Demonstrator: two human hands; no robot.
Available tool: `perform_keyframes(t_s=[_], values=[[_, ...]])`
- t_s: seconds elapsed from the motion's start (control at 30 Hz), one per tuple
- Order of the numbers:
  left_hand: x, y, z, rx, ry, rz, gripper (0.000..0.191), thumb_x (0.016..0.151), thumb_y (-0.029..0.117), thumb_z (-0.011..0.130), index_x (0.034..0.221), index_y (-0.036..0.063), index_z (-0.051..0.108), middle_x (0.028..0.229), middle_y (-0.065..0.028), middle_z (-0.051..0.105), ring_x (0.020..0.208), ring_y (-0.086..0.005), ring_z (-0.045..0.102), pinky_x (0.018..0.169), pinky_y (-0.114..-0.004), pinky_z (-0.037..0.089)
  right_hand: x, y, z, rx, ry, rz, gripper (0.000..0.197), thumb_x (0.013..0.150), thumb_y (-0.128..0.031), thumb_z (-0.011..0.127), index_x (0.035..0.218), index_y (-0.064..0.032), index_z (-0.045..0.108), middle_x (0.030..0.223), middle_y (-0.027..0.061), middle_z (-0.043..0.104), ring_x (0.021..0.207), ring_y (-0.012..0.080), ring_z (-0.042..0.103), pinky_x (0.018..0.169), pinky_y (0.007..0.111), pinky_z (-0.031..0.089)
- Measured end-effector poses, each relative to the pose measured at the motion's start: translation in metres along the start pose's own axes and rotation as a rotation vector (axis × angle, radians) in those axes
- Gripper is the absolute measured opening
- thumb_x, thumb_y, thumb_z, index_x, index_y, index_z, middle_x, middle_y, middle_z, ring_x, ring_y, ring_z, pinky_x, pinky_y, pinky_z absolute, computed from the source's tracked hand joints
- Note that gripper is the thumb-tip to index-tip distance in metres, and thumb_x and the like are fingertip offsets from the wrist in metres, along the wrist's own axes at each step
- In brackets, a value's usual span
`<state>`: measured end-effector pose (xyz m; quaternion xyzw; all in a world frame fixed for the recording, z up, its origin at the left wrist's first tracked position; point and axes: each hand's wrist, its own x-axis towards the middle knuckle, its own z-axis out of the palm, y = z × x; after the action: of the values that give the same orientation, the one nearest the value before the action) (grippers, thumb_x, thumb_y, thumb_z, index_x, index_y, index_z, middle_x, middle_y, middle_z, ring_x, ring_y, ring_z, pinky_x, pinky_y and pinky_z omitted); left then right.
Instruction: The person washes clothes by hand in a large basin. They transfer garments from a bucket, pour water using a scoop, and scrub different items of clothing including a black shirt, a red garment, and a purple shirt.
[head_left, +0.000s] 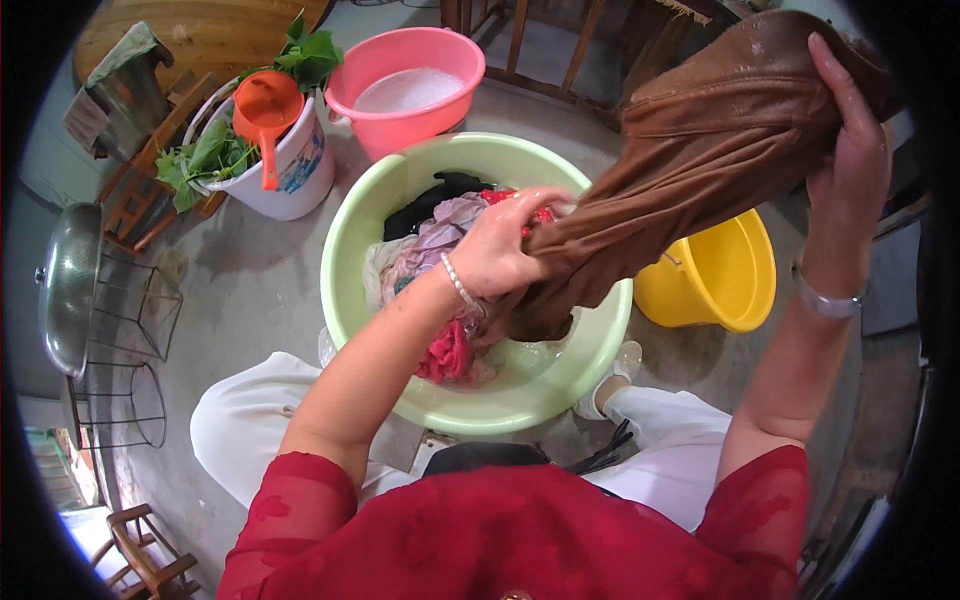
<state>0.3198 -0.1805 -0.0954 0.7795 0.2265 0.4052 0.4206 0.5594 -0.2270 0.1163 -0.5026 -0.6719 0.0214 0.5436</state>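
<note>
A wet brown garment stretches from the upper right down into a large pale green basin. My right hand grips its raised end, thumb lying over the cloth. Lower down, my left hand is closed around the gathered middle of the same garment, above the basin. The garment's lower end hangs low inside the basin. Beneath and beside my left hand lie other wet clothes: a black piece, a pale mauve piece and a crimson piece. Shallow water shows at the basin's front right.
A yellow bucket stands right of the basin. Behind are a pink tub of sudsy water and a white bucket with leafy greens and an orange dipper. Wire stands and a metal lid are at left.
</note>
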Motion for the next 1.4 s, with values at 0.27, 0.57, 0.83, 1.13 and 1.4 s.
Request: perform_keyframes(t_s=[0.27, 0.57, 0.83, 1.13, 1.4], values=[[-0.082, -0.101, 0.013, 0.358, -0.353, -0.587, 0.034, 0.071, 0.018, 0.047, 0.102, 0.0117, 0.056, 0.087, -0.0214, 0.058, 0.081, -0.0385, 0.054, 0.072, -0.043, 0.044, -0.088, 0.112, 0.113, -0.162, -0.473, 0.523, 0.024, 0.065, -0.019, 0.071, 0.078, -0.0006, 0.064, 0.071, 0.0055, 0.063, 0.066, 0.0134, 0.058, 0.065, 0.03, 0.047], [-0.148, -0.129, 0.083, 0.797, -0.785, -0.422, 0.077, 0.068, 0.033, 0.064, 0.134, 0.0192, 0.028, 0.142, -0.0142, 0.015, 0.131, -0.0303, 0.013, 0.096, -0.062, 0.019, -0.301, 0.177, 0.208, -0.606, -1.654, 0.301, 0.055, 0.079, -0.032, 0.052, 0.13, -0.0362, 0.033, 0.143, 0.0119, 0.012, 0.128, 0.0396, 0.016, 0.095, 0.062, 0.021], [-0.184, -0.17, 0.107, 0.749, -1.075, -0.567, 0.081, 0.067, 0.046, 0.061, 0.134, 0.0162, 0.027, 0.143, -0.012, 0.015, 0.133, -0.0263, 0.01, 0.098, -0.058, 0.02, -0.385, 0.197, 0.236, -0.577, -1.748, 0.395, 0.048, 0.081, -0.016, 0.043, 0.128, -0.0207, 0.037, 0.133, 0.0159, 0.035, 0.121, 0.0348, 0.034, 0.098, 0.049, 0.029], [-0.111, -0.195, 0.055, 0.12, -0.722, -0.613, 0.058, 0.058, 0.024, 0.075, 0.107, 0.0044, 0.052, 0.093, -0.0127, 0.061, 0.09, -0.0251, 0.057, 0.081, -0.034, 0.044, -0.245, 0.163, 0.221, -0.355, -1.478, 0.444, 0.026, 0.074, -0.012, 0.047, 0.093, -0.0079, 0.064, 0.089, 0.0176, 0.061, 0.084, 0.0327, 0.059, 0.075, 0.04, 0.046], [-0.08, -0.129, 0.048, -0.33, -0.376, -0.425, 0.076, 0.057, 0.024, 0.08, 0.118, 0.0004, 0.042, 0.11, -0.0127, 0.054, 0.101, -0.0183, 0.05, 0.089, -0.032, 0.039, -0.115, 0.056, 0.169, 0.238, -0.753, 0.606, 0.01, 0.078, -0.005, 0.057, 0.088, -0.0027, 0.056, 0.074, 0.0053, 0.057, 0.074, 0.0123, 0.054, 0.069, 0.026, 0.044]])
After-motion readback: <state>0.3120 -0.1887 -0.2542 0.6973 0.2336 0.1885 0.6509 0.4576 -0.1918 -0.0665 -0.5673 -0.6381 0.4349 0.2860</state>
